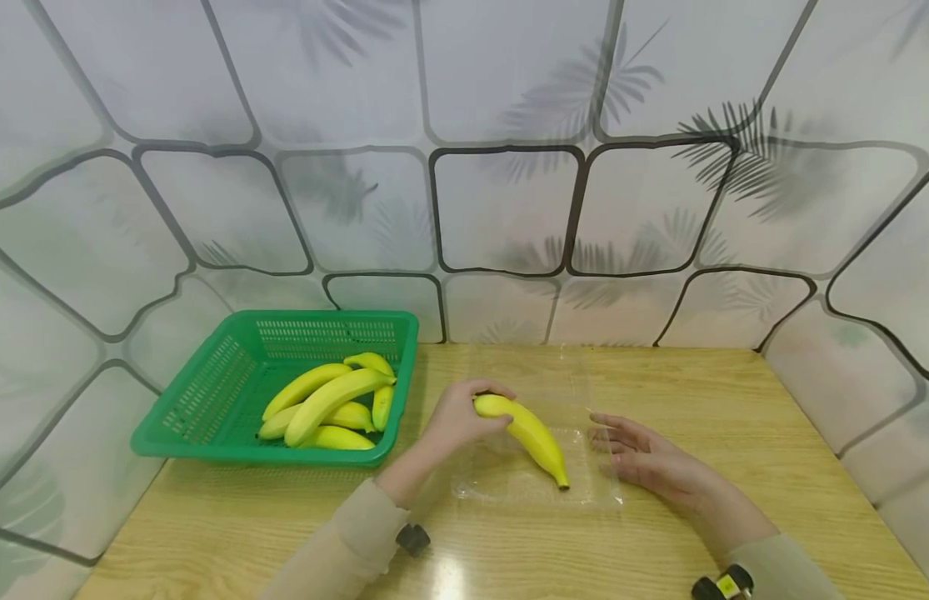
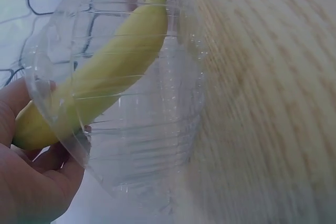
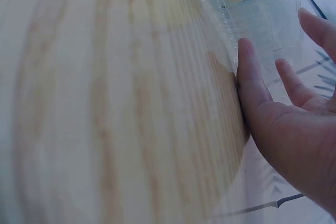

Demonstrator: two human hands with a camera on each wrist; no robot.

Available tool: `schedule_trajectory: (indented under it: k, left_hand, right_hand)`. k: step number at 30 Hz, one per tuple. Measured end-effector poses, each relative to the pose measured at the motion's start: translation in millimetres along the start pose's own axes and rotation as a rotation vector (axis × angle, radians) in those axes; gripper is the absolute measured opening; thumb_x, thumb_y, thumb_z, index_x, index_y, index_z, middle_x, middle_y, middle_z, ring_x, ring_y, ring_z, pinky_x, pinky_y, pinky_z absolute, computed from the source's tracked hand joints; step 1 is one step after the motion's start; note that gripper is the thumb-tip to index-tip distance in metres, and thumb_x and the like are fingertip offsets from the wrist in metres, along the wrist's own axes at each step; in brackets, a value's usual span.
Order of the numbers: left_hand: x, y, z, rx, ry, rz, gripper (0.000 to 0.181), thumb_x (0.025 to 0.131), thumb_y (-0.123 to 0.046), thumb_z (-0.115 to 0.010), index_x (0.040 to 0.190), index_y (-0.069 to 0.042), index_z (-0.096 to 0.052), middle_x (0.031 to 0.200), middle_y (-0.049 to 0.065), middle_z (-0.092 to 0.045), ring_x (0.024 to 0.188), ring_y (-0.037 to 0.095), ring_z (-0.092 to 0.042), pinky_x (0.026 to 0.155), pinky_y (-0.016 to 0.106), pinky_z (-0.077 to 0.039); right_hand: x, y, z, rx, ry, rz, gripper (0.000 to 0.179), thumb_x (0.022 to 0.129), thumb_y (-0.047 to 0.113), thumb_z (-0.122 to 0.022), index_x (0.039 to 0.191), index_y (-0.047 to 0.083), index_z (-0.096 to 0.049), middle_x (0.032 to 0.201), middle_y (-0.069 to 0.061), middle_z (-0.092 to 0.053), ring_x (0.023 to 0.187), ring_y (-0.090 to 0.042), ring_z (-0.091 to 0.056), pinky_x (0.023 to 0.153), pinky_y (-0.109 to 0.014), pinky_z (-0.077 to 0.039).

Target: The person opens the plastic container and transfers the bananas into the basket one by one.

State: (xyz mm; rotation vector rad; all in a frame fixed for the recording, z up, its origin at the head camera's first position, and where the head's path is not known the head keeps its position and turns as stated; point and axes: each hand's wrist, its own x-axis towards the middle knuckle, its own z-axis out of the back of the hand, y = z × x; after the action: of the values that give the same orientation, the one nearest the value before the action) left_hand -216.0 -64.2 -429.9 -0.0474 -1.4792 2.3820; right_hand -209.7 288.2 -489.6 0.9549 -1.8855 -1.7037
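A yellow banana point(image 1: 535, 437) is gripped at its far end by my left hand point(image 1: 467, 414), fingers and thumb around it. Its stem end slants toward the front right, within the clear plastic container point(image 1: 494, 492) on the table. In the left wrist view, the banana point(image 2: 115, 66) shows through the ribbed clear container wall point(image 2: 157, 145). Beside the container's right side is my right hand point(image 1: 659, 467), fingers extended and apart, holding nothing. The right wrist view shows that hand point(image 3: 289, 114) close to the container's clear side point(image 3: 262, 30); whether it touches cannot be told.
At the left stands a green plastic basket point(image 1: 202, 454) with slotted walls. Several bananas point(image 1: 337, 400) lie in it. The container's clear lid point(image 1: 531, 371) stretches toward the back. A patterned wall covering point(image 1: 501, 208) rises behind the wooden table point(image 1: 674, 383).
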Motion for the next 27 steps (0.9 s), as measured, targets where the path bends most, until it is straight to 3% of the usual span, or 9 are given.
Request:
schedule_trajectory:
  k: [12, 27]
  left_hand:
    - [-4.7, -10.1, 8.1, -0.029, -0.064, -0.040, 0.026, 0.085, -0.002, -0.085, 0.111, -0.002, -0.081, 0.116, 0.015, -0.079, 0.088, 0.008, -0.062, 0.074, 0.017, -0.055]
    - [-6.9, -27.8, 27.1, -0.065, -0.072, -0.071, 0.026, 0.088, -0.002, -0.084, 0.113, -0.002, -0.080, 0.117, 0.019, -0.078, 0.082, 0.008, -0.063, 0.070, 0.017, -0.056]
  right_hand:
    - [-0.1, -1.9, 0.0, 0.003, -0.009, 0.001, 0.060, 0.114, 0.010, -0.046, 0.168, 0.027, -0.030, 0.158, 0.007, -0.041, 0.138, 0.002, -0.050, 0.114, -0.027, -0.052]
    - [-0.5, 1.0, -3.0, -0.024, -0.033, -0.007, 0.063, 0.113, 0.009, -0.049, 0.169, 0.023, -0.026, 0.169, -0.012, -0.030, 0.137, 0.002, -0.050, 0.113, -0.028, -0.053]
